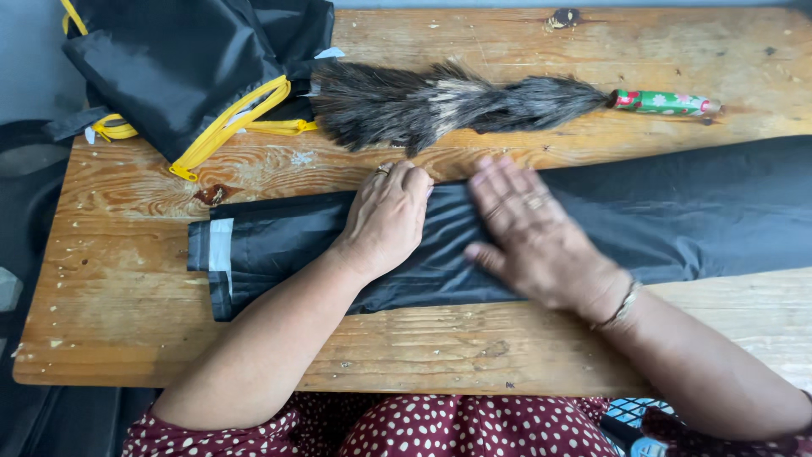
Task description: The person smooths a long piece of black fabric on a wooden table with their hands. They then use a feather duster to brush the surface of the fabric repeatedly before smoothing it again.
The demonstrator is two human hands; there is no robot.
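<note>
A long strip of folded black fabric (pixel 677 211) lies across the wooden table (pixel 118 288), its left end showing a pale grey band. My left hand (pixel 387 216) rests on the fabric near its middle, fingers curled under and pressing down, a ring on one finger. Just to its right, my right hand (pixel 529 233) lies flat on the fabric with fingers spread; it is blurred. It wears a ring and a bracelet at the wrist. Neither hand grips anything.
A dark feather duster (pixel 440 101) with a green patterned handle (pixel 664 102) lies along the table's far side. A black bag with yellow zippers (pixel 194 76) sits at the far left corner. My dotted maroon clothing shows at the near edge.
</note>
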